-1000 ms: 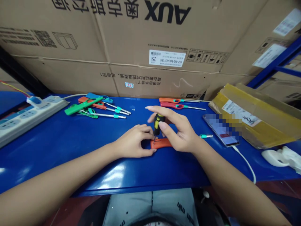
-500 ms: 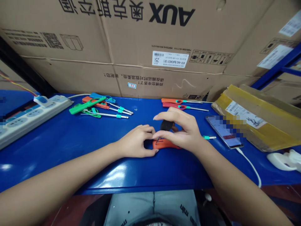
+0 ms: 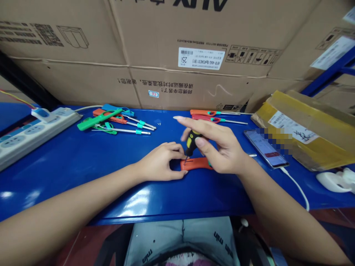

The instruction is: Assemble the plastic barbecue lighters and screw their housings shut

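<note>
An orange lighter (image 3: 198, 163) lies flat on the blue table, its metal tube pointing right, partly covered by my right hand. My left hand (image 3: 163, 162) grips the lighter's left end between thumb and fingers. In my right hand (image 3: 219, 144) is a short black and yellow screwdriver (image 3: 190, 143), held with the thumb and fingers. Its thin tip points down at the lighter's left end, close beside my left fingertips.
Green, orange and blue lighters (image 3: 111, 120) lie piled at the back left beside a white power strip (image 3: 36, 133). Two more lighters (image 3: 206, 119) are at the back. A phone (image 3: 264, 147) and a yellow-taped box (image 3: 302, 129) stand right.
My right hand has shifted its fingers around the screwdriver, showing more of its black and yellow handle. The view has tilted slightly downward. My left hand stays on the lighter.
</note>
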A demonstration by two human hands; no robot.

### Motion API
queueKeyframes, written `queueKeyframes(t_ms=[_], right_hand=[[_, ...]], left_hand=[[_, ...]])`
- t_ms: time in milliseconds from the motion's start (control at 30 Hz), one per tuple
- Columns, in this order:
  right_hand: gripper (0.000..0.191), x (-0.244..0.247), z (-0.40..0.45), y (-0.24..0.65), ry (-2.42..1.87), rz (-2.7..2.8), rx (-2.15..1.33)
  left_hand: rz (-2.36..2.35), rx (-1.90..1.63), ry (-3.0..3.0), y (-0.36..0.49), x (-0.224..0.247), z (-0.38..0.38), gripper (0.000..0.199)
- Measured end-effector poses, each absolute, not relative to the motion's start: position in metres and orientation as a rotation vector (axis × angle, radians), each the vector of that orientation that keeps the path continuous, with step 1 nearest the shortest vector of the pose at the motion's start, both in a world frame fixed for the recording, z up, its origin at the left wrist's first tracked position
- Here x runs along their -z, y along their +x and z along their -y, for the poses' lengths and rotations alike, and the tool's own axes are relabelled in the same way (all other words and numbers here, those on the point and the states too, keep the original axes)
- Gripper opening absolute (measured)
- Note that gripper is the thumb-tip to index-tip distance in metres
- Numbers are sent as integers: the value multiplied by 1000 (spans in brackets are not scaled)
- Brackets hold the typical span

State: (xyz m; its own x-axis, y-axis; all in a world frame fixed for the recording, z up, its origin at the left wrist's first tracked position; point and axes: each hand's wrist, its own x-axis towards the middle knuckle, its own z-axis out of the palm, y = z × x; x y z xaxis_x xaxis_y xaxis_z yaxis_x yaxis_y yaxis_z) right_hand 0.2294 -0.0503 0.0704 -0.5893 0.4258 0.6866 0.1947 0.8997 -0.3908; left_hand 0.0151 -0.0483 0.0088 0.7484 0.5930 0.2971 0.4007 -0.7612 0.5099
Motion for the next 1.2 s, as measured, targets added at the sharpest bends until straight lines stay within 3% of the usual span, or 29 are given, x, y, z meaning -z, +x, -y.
queueKeyframes(t_ms=[133,300,467,633,800,1067,1200], right_hand=[[39,-72,51,230,-485,2158,-218],[48,-73,55,229,-506,2235,-400],[31,-70,55,228,-500,2149,-201],[45,-74,55,233,-524,2255,-478],[40,-72,52,231,-530,2199,-302],[28,-72,53,226,-467,2128,-353],[33,-71,52,226,-430,2122,-288]], left_hand=[[-778,-614,2544,15,-9,48,27],[-733,-649,2531,15,-7,48,26],[-791,-652,2543,15,-9,49,21],[-755,-652,2538,15,-8,48,22],[-791,-604,2512,14,-7,48,22],[-770,-636,2512,15,-9,50,21],[-779,-611,2494,15,-11,50,22]])
